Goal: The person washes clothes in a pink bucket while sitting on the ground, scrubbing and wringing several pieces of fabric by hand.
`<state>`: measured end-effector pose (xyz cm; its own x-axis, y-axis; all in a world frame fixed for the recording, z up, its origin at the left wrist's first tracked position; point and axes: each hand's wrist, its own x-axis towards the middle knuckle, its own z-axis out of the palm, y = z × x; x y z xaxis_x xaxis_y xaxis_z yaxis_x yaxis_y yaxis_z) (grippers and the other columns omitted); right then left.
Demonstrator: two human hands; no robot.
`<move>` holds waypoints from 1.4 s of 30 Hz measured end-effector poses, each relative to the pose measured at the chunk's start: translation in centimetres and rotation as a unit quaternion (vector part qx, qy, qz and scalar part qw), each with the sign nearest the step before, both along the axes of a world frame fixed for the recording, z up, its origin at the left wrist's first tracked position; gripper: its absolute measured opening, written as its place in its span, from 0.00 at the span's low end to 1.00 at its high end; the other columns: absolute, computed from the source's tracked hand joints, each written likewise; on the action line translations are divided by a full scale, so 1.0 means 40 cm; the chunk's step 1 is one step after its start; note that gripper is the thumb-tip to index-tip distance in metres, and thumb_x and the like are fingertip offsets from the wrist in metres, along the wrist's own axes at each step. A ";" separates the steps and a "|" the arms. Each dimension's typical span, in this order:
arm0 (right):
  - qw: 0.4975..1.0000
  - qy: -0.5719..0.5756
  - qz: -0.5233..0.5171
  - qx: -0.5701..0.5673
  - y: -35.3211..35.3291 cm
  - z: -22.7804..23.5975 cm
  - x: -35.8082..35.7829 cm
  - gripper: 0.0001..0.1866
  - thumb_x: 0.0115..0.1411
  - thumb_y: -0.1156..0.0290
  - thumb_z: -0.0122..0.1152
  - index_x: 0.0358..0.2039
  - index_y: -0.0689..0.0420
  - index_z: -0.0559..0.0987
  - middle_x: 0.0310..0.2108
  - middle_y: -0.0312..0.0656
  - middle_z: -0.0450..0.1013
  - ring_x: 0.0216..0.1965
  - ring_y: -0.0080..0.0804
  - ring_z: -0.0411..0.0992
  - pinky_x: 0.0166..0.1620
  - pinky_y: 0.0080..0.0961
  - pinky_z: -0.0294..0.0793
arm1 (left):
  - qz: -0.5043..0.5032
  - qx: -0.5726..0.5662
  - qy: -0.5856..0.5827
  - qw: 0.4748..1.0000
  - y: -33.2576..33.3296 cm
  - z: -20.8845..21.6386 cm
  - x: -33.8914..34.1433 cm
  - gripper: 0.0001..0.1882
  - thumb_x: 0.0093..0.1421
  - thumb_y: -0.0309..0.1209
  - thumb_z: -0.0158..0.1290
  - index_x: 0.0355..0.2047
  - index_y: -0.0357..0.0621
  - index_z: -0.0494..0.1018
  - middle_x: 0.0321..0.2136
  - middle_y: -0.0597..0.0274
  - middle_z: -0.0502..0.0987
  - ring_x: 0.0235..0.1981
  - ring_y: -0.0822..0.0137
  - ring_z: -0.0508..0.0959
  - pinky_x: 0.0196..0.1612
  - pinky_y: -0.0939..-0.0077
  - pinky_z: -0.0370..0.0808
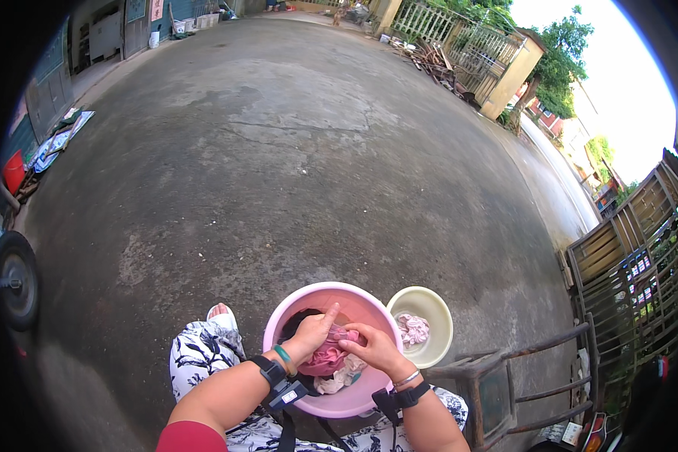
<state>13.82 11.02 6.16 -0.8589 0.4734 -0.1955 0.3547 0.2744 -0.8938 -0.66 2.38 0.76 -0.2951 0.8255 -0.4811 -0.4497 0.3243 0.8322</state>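
Observation:
A pink basin (277,313) stands between my knees with wet-looking laundry in it. My left hand (313,333) is closed on a bunched pink cloth (325,360) inside the basin, its thumb pointing up. My right hand (377,348) pinches the right side of the same cloth. Below the cloth lies a whitish patterned cloth (340,378). Something dark (297,322) sits along the basin's left inner side, partly behind my left hand. To the right, touching or nearly touching, is a smaller cream basin (443,331) holding a pale pink crumpled cloth (413,330).
A dark wooden chair (505,388) is close at my right, before a slatted metal gate (633,248). A wheel (16,280) and a red bucket (13,172) are at the left edge. Scrap wood (433,64) lies by the far fence. The ground (279,173) is cracked concrete.

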 end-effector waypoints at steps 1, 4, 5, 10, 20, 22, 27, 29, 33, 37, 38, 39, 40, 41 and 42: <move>0.998 -0.043 0.008 0.048 -0.003 0.021 0.003 0.19 0.52 0.66 0.62 0.43 0.61 0.73 0.32 0.39 0.73 0.33 0.22 0.70 0.37 0.18 0.70 | -0.019 0.015 0.070 0.997 0.000 -0.002 -0.004 0.29 0.59 0.54 0.41 0.29 0.36 0.73 0.27 0.61 0.75 0.26 0.74 0.73 0.32 0.80 0.70; 0.997 -0.078 -0.008 0.011 0.019 0.043 0.024 0.18 0.49 0.66 0.66 0.39 0.61 0.75 0.27 0.38 0.73 0.29 0.18 0.70 0.32 0.15 0.71 | -0.025 0.009 0.139 0.990 0.002 0.016 -0.012 0.28 0.59 0.54 0.42 0.26 0.37 0.73 0.23 0.64 0.74 0.24 0.76 0.70 0.29 0.81 0.68; 0.991 -0.133 -0.011 -0.001 0.026 0.054 0.031 0.16 0.48 0.67 0.66 0.37 0.61 0.76 0.25 0.37 0.73 0.27 0.17 0.70 0.31 0.14 0.70 | -0.029 0.006 0.173 0.984 0.003 0.019 -0.012 0.28 0.59 0.54 0.42 0.24 0.38 0.73 0.22 0.65 0.73 0.22 0.77 0.69 0.28 0.82 0.67; 0.995 0.044 -0.080 -0.037 0.032 0.039 0.058 0.10 0.51 0.78 0.58 0.36 0.61 0.77 0.30 0.39 0.75 0.32 0.20 0.72 0.36 0.18 0.71 | 0.100 0.038 0.186 0.977 0.019 -0.063 -0.035 0.32 0.58 0.56 0.42 0.16 0.36 0.70 0.13 0.61 0.71 0.18 0.72 0.68 0.25 0.73 0.66; 0.946 -0.238 0.212 -0.055 0.026 0.054 0.132 0.10 0.50 0.67 0.60 0.33 0.54 0.80 0.28 0.38 0.76 0.33 0.26 0.72 0.40 0.21 0.69 | 0.206 -0.001 0.174 0.963 0.015 -0.005 -0.055 0.30 0.60 0.54 0.41 0.22 0.36 0.73 0.18 0.62 0.73 0.22 0.74 0.69 0.29 0.76 0.67; 0.931 -0.273 0.242 -0.011 0.017 0.025 0.134 0.12 0.49 0.64 0.61 0.34 0.53 0.80 0.29 0.39 0.76 0.33 0.29 0.73 0.40 0.22 0.70 | 0.166 -0.016 0.172 0.971 0.008 0.009 -0.054 0.28 0.60 0.52 0.42 0.26 0.36 0.73 0.22 0.64 0.74 0.26 0.76 0.71 0.33 0.81 0.68; 0.968 -0.210 0.052 0.126 0.000 0.020 0.109 0.16 0.49 0.60 0.61 0.36 0.53 0.79 0.34 0.43 0.75 0.38 0.39 0.73 0.43 0.27 0.70 | 0.151 0.053 0.143 0.977 0.019 -0.030 -0.036 0.29 0.59 0.54 0.42 0.22 0.37 0.72 0.18 0.64 0.72 0.21 0.75 0.69 0.28 0.78 0.67; 0.981 -0.088 -0.014 0.174 -0.003 0.017 0.079 0.15 0.49 0.63 0.62 0.36 0.57 0.78 0.32 0.45 0.74 0.38 0.40 0.72 0.44 0.28 0.70 | 0.111 0.050 0.191 0.974 0.016 -0.058 -0.023 0.31 0.59 0.55 0.41 0.19 0.36 0.72 0.15 0.62 0.71 0.19 0.74 0.67 0.26 0.75 0.67; 0.954 0.140 -0.123 0.235 -0.022 0.001 0.024 0.14 0.49 0.68 0.63 0.36 0.60 0.77 0.29 0.43 0.74 0.34 0.37 0.73 0.40 0.30 0.71 | -0.006 0.088 0.130 0.988 0.012 0.007 0.010 0.32 0.59 0.55 0.41 0.22 0.34 0.74 0.17 0.60 0.74 0.22 0.71 0.72 0.30 0.76 0.69; 0.996 -0.042 -0.068 -0.049 -0.012 0.004 0.040 0.13 0.53 0.70 0.60 0.38 0.62 0.76 0.27 0.36 0.73 0.29 0.21 0.70 0.33 0.17 0.70 | -0.039 0.109 0.128 0.985 0.006 0.047 0.008 0.32 0.58 0.56 0.42 0.28 0.34 0.76 0.24 0.58 0.76 0.27 0.73 0.74 0.37 0.80 0.70; 0.998 -0.002 -0.059 -0.029 -0.012 -0.006 0.044 0.10 0.55 0.72 0.57 0.37 0.62 0.76 0.27 0.34 0.73 0.27 0.16 0.68 0.30 0.15 0.69 | -0.043 0.108 0.120 0.986 0.006 0.048 0.006 0.32 0.57 0.57 0.42 0.27 0.34 0.76 0.23 0.59 0.76 0.27 0.74 0.74 0.36 0.80 0.70; 0.998 -0.002 -0.058 -0.029 -0.014 -0.009 0.045 0.10 0.55 0.72 0.57 0.37 0.62 0.76 0.27 0.34 0.73 0.27 0.16 0.68 0.30 0.15 0.69 | -0.046 0.106 0.113 0.987 0.004 0.047 0.004 0.33 0.57 0.58 0.42 0.26 0.35 0.75 0.22 0.60 0.76 0.27 0.74 0.74 0.35 0.80 0.70; 0.995 0.020 -0.075 -0.057 -0.016 -0.010 0.045 0.10 0.57 0.71 0.56 0.37 0.61 0.76 0.27 0.33 0.73 0.27 0.16 0.68 0.30 0.14 0.68 | -0.044 0.105 0.114 0.987 0.004 0.040 -0.002 0.33 0.57 0.58 0.42 0.26 0.35 0.75 0.22 0.60 0.76 0.27 0.74 0.74 0.35 0.80 0.70; 0.991 0.042 -0.093 -0.085 -0.016 -0.012 0.045 0.10 0.58 0.70 0.54 0.37 0.61 0.76 0.27 0.33 0.72 0.27 0.16 0.68 0.30 0.14 0.68 | -0.073 0.104 0.128 0.984 0.003 0.028 -0.010 0.30 0.56 0.56 0.45 0.26 0.36 0.73 0.22 0.61 0.75 0.27 0.75 0.74 0.35 0.80 0.70; 0.991 0.042 -0.094 -0.085 -0.012 -0.014 0.049 0.10 0.58 0.70 0.54 0.37 0.61 0.76 0.27 0.33 0.72 0.27 0.16 0.68 0.30 0.14 0.68 | -0.104 0.105 0.141 0.979 0.006 0.031 -0.013 0.27 0.55 0.54 0.49 0.27 0.37 0.72 0.22 0.62 0.75 0.28 0.75 0.74 0.35 0.80 0.70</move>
<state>15.77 10.55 5.59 -0.7753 0.5926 -0.2184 0.3085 0.0536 -0.9497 -1.18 2.61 1.99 -0.2068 0.9537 -0.2183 -0.1353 0.1931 0.9718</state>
